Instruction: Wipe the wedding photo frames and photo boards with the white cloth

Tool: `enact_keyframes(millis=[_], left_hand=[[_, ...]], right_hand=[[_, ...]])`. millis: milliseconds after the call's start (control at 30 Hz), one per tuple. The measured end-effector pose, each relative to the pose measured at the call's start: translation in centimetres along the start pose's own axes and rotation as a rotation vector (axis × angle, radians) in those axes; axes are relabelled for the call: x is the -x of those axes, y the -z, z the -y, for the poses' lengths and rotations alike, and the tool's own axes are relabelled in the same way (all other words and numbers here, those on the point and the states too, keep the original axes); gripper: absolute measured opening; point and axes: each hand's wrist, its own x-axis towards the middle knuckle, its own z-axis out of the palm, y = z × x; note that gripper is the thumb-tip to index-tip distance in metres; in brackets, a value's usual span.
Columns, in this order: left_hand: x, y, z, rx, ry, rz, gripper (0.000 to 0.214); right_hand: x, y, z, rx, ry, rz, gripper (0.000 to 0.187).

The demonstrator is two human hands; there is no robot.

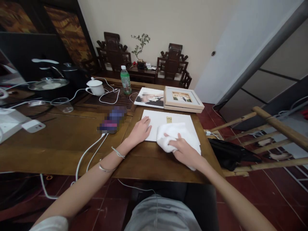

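Observation:
A flat white board (156, 120) with a small gold label (169, 119) lies on the wooden table before me. My left hand (141, 129) rests flat on its left edge, fingers stretched out and holding nothing. In my right hand (184, 149) is a bunched white cloth (172, 133), pressed against the board's right part and covering its lower right corner. Part of the cloth trails down past my right wrist. Just beyond the board lie a white photo panel (149, 97) and a light wooden picture frame (184, 98), side by side.
Left of the board, a phone (112, 120) is plugged into white cables. Farther back stand a green-labelled bottle (125, 80), a lidded white cup (95, 86), a clear plastic cup (62, 104) and a glass-lidded pan (49, 86). A bamboo rack (279, 125) stands beyond the table's right edge.

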Motion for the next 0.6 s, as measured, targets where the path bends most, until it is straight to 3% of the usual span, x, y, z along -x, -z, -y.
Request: enact_keyframes(millis=[167, 300, 467, 600], left_hand=[[0.0, 0.0, 0.0, 0.025, 0.010, -0.005, 0.034], [0.0, 0.0, 0.0, 0.002, 0.008, 0.005, 0.035], [0.0, 0.1, 0.1, 0.009, 0.003, 0.009, 0.036], [0.0, -0.2, 0.4, 0.020, 0.016, 0.009, 0.038]], right_hand=[[-0.4, 0.2, 0.0, 0.015, -0.019, -0.006, 0.033], [-4.1, 1.7, -2.1, -0.013, -0.038, -0.026, 0.024], [-9.2, 3.1, -5.0, -0.021, -0.096, -0.124, 0.026], [-10.7, 2.8, -5.4, 0.023, -0.185, -0.179, 0.030]])
